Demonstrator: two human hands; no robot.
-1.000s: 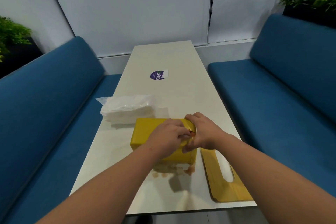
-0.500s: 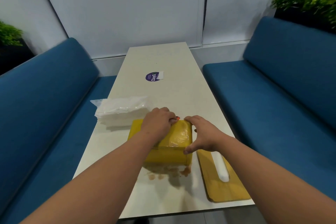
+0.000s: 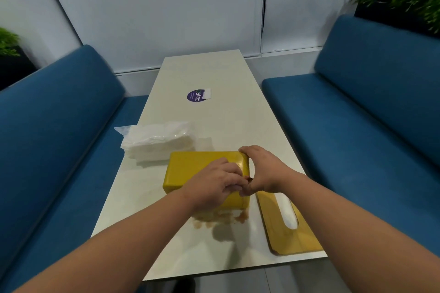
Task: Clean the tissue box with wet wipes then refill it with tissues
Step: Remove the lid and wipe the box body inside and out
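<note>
So the yellow tissue box (image 3: 190,169) is sitting on the near part of the white counter (image 3: 214,116), with its slotted lid (image 3: 289,238) lying flat just to the right and a clear pack of tissues (image 3: 157,143) right behind it on the left. Left hand (image 3: 214,185) is pressed down on the box's top with fingers curled, can't tell if there's a wipe under it. Right hand (image 3: 264,169) is wrapped around the box's right end, and some brownish stains (image 3: 221,217) sit on the counter in front.

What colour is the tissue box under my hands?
Yellow tissue box, clearest in the head view.
</note>
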